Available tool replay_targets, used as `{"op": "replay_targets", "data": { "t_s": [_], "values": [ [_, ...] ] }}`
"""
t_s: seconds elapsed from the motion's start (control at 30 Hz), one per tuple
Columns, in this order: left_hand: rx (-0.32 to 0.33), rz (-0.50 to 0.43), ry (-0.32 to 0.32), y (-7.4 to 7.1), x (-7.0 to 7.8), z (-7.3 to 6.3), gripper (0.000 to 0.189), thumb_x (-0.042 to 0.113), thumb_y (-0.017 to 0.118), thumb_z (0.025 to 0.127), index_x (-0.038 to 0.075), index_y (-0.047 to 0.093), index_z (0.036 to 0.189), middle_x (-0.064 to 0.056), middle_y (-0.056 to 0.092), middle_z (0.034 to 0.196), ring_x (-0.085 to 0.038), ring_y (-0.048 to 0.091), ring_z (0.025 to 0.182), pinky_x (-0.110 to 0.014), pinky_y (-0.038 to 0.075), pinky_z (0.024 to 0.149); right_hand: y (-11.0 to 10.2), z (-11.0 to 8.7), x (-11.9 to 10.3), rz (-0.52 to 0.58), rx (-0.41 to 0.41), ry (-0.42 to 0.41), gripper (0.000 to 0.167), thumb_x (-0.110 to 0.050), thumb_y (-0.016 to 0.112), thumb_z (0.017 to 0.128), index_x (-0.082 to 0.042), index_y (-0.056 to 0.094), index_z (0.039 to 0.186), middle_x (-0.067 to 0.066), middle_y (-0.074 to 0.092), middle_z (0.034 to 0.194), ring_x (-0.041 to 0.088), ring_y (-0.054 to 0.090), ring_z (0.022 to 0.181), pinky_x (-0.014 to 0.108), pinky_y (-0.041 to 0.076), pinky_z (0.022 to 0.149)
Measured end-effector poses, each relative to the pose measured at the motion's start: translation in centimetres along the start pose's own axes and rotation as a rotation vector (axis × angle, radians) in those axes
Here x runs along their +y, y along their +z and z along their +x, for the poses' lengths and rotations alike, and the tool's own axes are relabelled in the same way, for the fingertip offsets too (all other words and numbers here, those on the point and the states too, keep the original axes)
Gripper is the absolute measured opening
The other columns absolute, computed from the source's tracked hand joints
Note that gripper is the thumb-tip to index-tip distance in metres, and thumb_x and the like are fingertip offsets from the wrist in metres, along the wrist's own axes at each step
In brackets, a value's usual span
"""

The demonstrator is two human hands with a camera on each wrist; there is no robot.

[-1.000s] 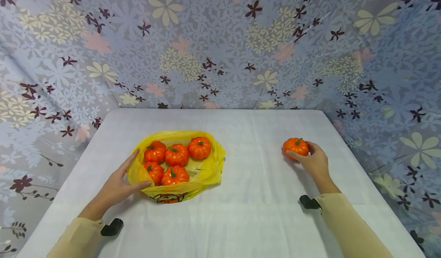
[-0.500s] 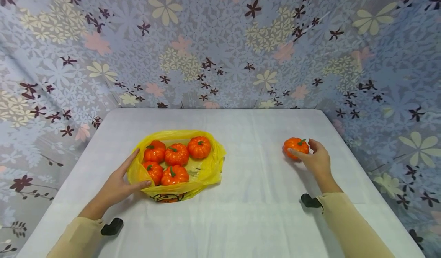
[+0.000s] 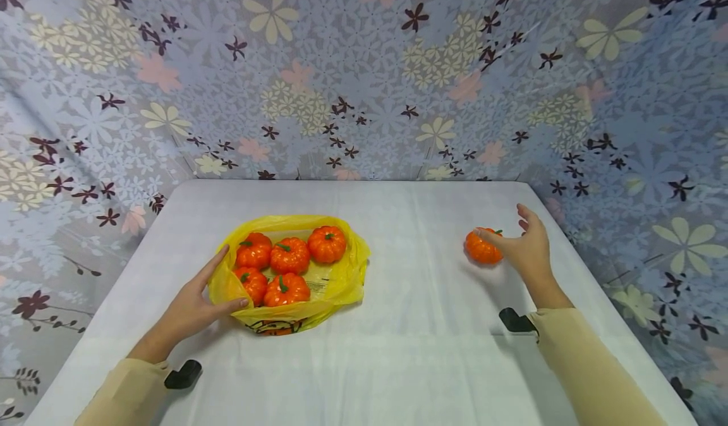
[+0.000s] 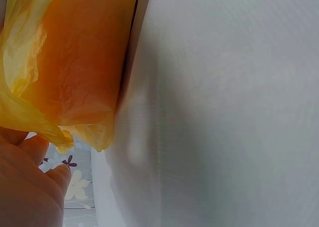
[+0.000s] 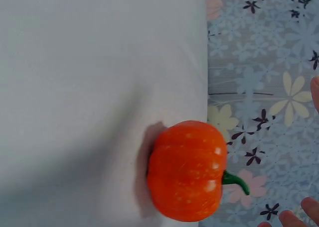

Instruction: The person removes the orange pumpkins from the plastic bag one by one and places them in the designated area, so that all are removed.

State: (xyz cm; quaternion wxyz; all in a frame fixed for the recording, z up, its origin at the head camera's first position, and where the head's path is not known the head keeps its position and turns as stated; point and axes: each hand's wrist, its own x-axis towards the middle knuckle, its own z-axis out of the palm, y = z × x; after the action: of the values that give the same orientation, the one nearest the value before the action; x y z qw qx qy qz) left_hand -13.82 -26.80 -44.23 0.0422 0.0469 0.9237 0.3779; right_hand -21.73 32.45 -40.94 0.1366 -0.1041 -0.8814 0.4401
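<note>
A yellow plastic bag [image 3: 349, 280] stands wide-mouthed at the left of the table, with several small orange pumpkins [image 3: 291, 256] inside. My left hand [image 3: 190, 311] rests against its left side, fingers and thumb spread along the rim. In the left wrist view the film of the bag [image 4: 25, 110] lies against the fingers [image 4: 35, 148]. At the right, one orange pumpkin [image 3: 482, 247] with a green stem sits on the table. My right hand [image 3: 527, 253] hovers beside it, fingers raised and apart, the thumb overlapping the pumpkin in the head view. Nothing is in its grasp.
A white cloth covers the table [image 3: 421, 363]. Flower-patterned fabric [image 3: 364, 78] hangs behind it and at both sides. A dark wrist camera piece [image 3: 183, 375] juts from the left sleeve, and a similar dark piece [image 3: 516, 320] from the right.
My right hand has let go of the lone pumpkin, its fingers spreading and lifting away to the right. The pumpkin stays on the table; the left hand keeps its place at the bag.
</note>
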Motion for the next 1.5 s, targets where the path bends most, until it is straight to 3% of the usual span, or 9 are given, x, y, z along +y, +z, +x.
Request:
{"op": "replay_targets", "data": {
  "t_s": [0.47, 0.67, 0.83, 1.1, 1.5],
  "values": [
    [-0.001, -0.007, -0.004, 0.2, -0.1, 0.1, 0.113, 0.049, 0.082, 0.081, 0.028, 0.009, 0.164, -0.026, 0.018, 0.163, -0.058, 0.021, 0.142, -0.079, 0.023, 0.104, 1.4, -0.4, -3.6, -0.038, -0.01, -0.133, 0.115, -0.053, 0.088, 0.071, -0.013, 0.028, 0.16, 0.019, 0.026, 0.161, 0.04, 0.028, 0.144, 0.066, 0.029, 0.111],
    [-0.003, -0.003, 0.006, 0.2, 0.0, 0.4, 0.113, 0.05, 0.082, 0.081, 0.027, 0.009, 0.164, -0.027, 0.018, 0.163, -0.058, 0.021, 0.141, -0.079, 0.023, 0.104, 2.5, -0.6, -4.7, -0.037, -0.031, -0.188, 0.112, -0.053, 0.089, 0.07, -0.013, 0.034, 0.159, 0.017, 0.032, 0.158, 0.037, 0.032, 0.142, 0.063, 0.039, 0.106],
    [0.001, -0.002, 0.015, 0.1, 0.1, 0.4, 0.113, 0.048, 0.082, 0.081, 0.026, 0.009, 0.164, -0.026, 0.018, 0.163, -0.058, 0.021, 0.142, -0.079, 0.024, 0.104, 4.2, -0.8, -5.6, -0.033, -0.077, -0.209, 0.113, -0.057, 0.089, 0.068, -0.012, 0.037, 0.157, 0.014, 0.039, 0.155, 0.035, 0.035, 0.142, 0.063, 0.032, 0.11],
    [-0.007, -0.003, 0.001, 0.0, 0.1, 0.4, 0.114, 0.049, 0.082, 0.081, 0.027, 0.008, 0.164, -0.026, 0.018, 0.163, -0.058, 0.021, 0.142, -0.078, 0.024, 0.104, 7.7, -1.3, -7.2, -0.061, -0.158, -0.254, 0.111, -0.062, 0.088, 0.066, -0.01, 0.044, 0.153, 0.014, 0.046, 0.151, 0.034, 0.042, 0.138, 0.06, 0.037, 0.11],
    [-0.011, 0.008, 0.006, 0.0, 0.1, 0.5, 0.114, 0.05, 0.082, 0.081, 0.026, 0.009, 0.164, -0.026, 0.019, 0.163, -0.058, 0.022, 0.141, -0.078, 0.024, 0.104, 11.2, -2.3, -9.1, -0.018, -0.236, -0.288, 0.106, -0.064, 0.087, 0.065, -0.012, 0.048, 0.15, 0.009, 0.049, 0.148, 0.029, 0.045, 0.135, 0.054, 0.04, 0.11]
  ]
}}
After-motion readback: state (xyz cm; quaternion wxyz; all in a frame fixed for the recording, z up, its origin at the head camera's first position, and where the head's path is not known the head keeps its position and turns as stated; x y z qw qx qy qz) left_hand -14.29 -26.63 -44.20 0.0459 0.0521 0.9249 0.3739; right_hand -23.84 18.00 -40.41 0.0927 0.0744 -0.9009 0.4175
